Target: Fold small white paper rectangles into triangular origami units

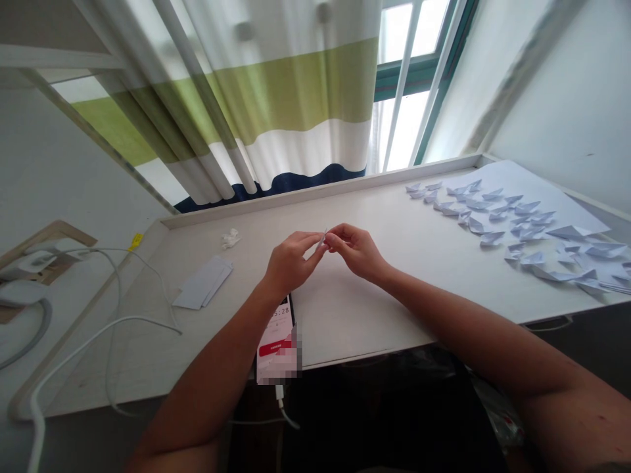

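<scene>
Over the middle of the white desk [365, 263], my left hand [294, 259] and my right hand [355, 249] meet at the fingertips. Between them is a small folded piece of white paper [323, 238], seen nearly edge-on. Both hands pinch it; the fingers cover most of it, so its folded shape is hidden. Below my left wrist lies a phone [276, 335] with a lit screen, partly covered by the forearm. Left of my left hand rests a small stack of white paper sheets [204, 282].
Many folded paper boats [493, 210] spread over the desk's right side, some beside a large white sheet [532, 187]. A crumpled tissue [230, 238] lies at the back left. White cables [113, 322] run across the left edge; a charging plug [280, 393] enters the phone.
</scene>
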The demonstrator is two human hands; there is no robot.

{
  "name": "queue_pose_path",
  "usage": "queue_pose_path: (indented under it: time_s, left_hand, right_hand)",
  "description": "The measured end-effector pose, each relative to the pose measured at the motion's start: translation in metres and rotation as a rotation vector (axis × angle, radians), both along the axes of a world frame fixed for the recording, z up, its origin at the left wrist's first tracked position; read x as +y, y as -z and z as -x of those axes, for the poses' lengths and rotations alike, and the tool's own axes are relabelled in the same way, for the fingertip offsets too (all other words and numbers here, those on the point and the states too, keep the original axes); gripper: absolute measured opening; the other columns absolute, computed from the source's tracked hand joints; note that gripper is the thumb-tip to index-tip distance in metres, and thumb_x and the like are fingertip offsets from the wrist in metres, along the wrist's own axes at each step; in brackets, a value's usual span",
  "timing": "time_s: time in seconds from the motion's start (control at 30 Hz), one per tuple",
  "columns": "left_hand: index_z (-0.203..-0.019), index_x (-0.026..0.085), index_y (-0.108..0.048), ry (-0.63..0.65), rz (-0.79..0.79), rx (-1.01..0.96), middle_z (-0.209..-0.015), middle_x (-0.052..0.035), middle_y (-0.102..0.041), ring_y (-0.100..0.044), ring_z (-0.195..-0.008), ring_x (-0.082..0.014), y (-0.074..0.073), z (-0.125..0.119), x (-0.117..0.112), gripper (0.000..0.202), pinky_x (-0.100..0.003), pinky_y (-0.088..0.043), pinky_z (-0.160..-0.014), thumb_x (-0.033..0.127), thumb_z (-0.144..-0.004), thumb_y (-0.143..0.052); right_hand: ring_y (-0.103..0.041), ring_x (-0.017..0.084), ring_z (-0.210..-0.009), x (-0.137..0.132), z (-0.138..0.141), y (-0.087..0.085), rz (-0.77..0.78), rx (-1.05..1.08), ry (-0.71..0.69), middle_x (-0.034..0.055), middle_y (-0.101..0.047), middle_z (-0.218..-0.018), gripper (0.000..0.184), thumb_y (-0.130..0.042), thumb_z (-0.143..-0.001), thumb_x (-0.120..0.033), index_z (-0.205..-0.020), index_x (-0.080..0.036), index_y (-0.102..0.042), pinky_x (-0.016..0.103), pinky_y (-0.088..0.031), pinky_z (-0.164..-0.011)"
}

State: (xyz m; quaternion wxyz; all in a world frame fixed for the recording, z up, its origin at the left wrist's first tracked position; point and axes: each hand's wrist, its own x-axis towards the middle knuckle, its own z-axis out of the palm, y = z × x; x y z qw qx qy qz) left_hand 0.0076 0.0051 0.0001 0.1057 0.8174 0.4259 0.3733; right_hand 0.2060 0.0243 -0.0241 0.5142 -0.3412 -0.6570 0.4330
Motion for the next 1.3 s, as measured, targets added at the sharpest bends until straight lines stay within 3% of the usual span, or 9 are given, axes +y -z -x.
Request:
queue_pose_path:
  time_s: [0.17,0.3,0.4,0.5,0.7,0.83,0.97,1.1,1.3]
  left_hand:
    - [-0.129,0.024,-0.08,0.125,-0.065,0.1,-0.143,-0.0143,-0.073,-0.062,-0.139,-0.0364,-0.005,0.004,0.002,0.036,-0.061,-0.05,-0.117,0.036,-0.096,-0.073]
    - [-0.11,0.025,-0.084,0.109,-0.056,0.0,-0.146,-0.0114,-0.072,-0.057,-0.146,-0.0349,-0.004,0.007,0.006,0.023,-0.063,-0.044,-0.124,0.033,-0.102,-0.064]
    - [-0.108,0.024,-0.082,0.086,-0.014,-0.145,-0.131,-0.0117,-0.079,-0.068,-0.132,-0.032,-0.004,0.006,0.006,0.02,-0.055,-0.052,-0.116,0.039,-0.1,-0.071]
    - [-0.11,0.022,-0.081,0.04,0.144,-0.281,-0.106,-0.0091,-0.084,-0.077,-0.102,-0.0271,-0.002,0.002,0.006,0.03,-0.045,-0.06,-0.099,0.047,-0.093,-0.081]
    - [-0.089,0.016,-0.082,0.023,0.436,-0.496,-0.087,-0.0084,-0.081,-0.072,-0.075,-0.0199,0.004,-0.002,0.008,0.038,-0.032,-0.056,-0.07,0.052,-0.081,-0.09]
    - [-0.086,0.016,-0.078,-0.035,0.497,-0.572,-0.08,-0.0064,-0.079,-0.07,-0.07,-0.017,0.005,0.0,0.011,0.032,-0.028,-0.053,-0.065,0.045,-0.079,-0.089]
    - [-0.083,0.016,-0.072,-0.029,0.566,-0.627,-0.074,-0.0048,-0.077,-0.069,-0.065,-0.0165,0.003,0.002,0.013,0.034,-0.027,-0.052,-0.06,0.043,-0.076,-0.091]
    - [-0.101,0.014,-0.078,-0.003,0.586,-0.631,-0.085,-0.0082,-0.083,-0.076,-0.076,-0.0204,0.001,0.004,0.011,0.043,-0.03,-0.057,-0.068,0.043,-0.074,-0.095]
    - [-0.105,0.016,-0.078,-0.006,0.552,-0.658,-0.09,-0.0092,-0.084,-0.079,-0.081,-0.0231,0.0,0.005,0.01,0.046,-0.033,-0.06,-0.073,0.045,-0.075,-0.096]
  right_hand:
    - [-0.071,0.023,-0.083,0.003,-0.003,0.001,-0.045,-0.058,0.054,0.006,-0.077,-0.087,0.041,-0.074,-0.093,-0.062,-0.088,-0.021,-0.069,0.041,-0.062,-0.08]
    - [-0.066,0.019,-0.076,0.006,-0.005,0.001,-0.102,-0.081,0.121,0.0025,-0.072,-0.08,0.025,-0.068,-0.095,-0.044,-0.084,-0.021,-0.066,0.036,-0.058,-0.075]
    - [-0.065,0.019,-0.074,0.005,-0.005,0.0,-0.127,-0.1,0.092,0.0023,-0.072,-0.078,0.02,-0.065,-0.094,-0.038,-0.083,-0.021,-0.066,0.034,-0.057,-0.072]
    - [-0.07,0.02,-0.077,0.003,-0.005,0.0,-0.121,-0.123,0.023,0.0045,-0.078,-0.084,0.02,-0.067,-0.094,-0.038,-0.087,-0.02,-0.072,0.034,-0.058,-0.072]
    - [-0.074,0.02,-0.077,0.005,-0.006,0.004,-0.076,-0.109,-0.013,0.0077,-0.082,-0.087,0.033,-0.074,-0.093,-0.05,-0.092,-0.018,-0.078,0.034,-0.061,-0.07]
    - [-0.077,0.02,-0.072,0.008,-0.008,0.008,-0.012,-0.117,-0.104,0.008,-0.081,-0.089,0.04,-0.078,-0.091,-0.055,-0.104,-0.017,-0.076,0.036,-0.064,-0.069]
    - [-0.077,0.019,-0.072,0.01,-0.009,0.01,-0.079,-0.184,-0.119,0.0058,-0.081,-0.087,0.037,-0.078,-0.093,-0.051,-0.11,-0.018,-0.074,0.037,-0.064,-0.072]
    - [-0.074,0.018,-0.073,0.009,-0.011,0.008,-0.14,-0.221,-0.103,0.0043,-0.079,-0.085,0.03,-0.076,-0.096,-0.044,-0.113,-0.018,-0.073,0.038,-0.065,-0.075]
    - [-0.072,0.021,-0.095,0.008,-0.011,0.005,-0.338,-0.252,-0.134,0.0069,-0.079,-0.11,0.026,-0.082,-0.091,-0.033,-0.115,-0.023,-0.075,0.037,-0.066,-0.081]
